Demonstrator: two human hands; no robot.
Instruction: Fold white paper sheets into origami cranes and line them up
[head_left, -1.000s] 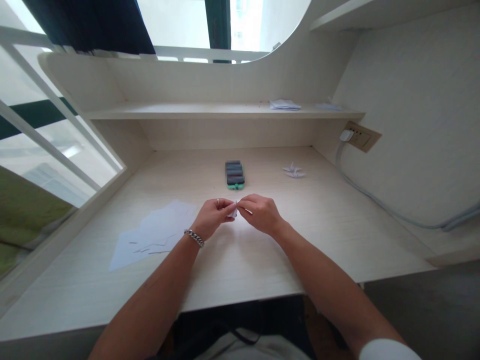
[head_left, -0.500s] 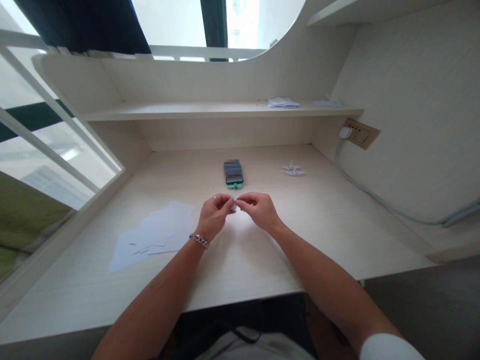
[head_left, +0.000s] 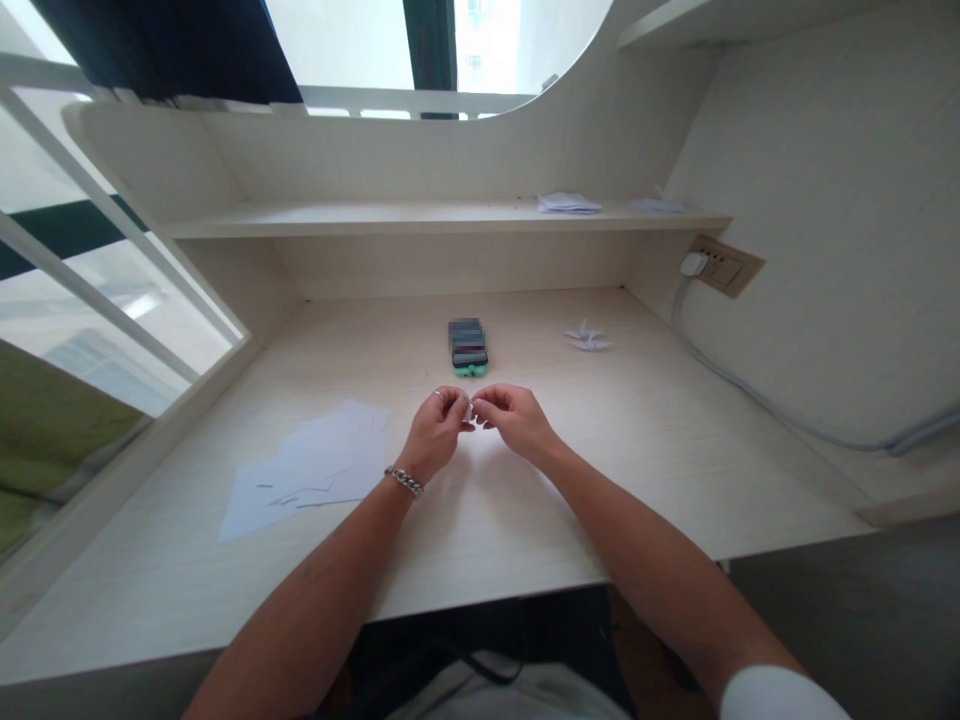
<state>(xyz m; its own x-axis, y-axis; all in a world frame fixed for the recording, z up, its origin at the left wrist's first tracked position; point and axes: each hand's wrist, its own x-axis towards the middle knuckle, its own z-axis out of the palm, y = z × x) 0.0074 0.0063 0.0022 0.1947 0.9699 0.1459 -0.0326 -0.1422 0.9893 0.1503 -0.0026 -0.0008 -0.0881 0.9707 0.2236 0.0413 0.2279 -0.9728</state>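
Your left hand has edged rightward since a second ago — the paper is pinched at its fingertips, just left of your right hand, whose bunched fingers may or may not grip it. The paper's long axis is unclear. Beyond lies the phone, too blurred to read — leftward on the surface, the sheets bear no legible writing.

No text or number can be read; the phone screen just beyond the fingers shows blurred blocks.
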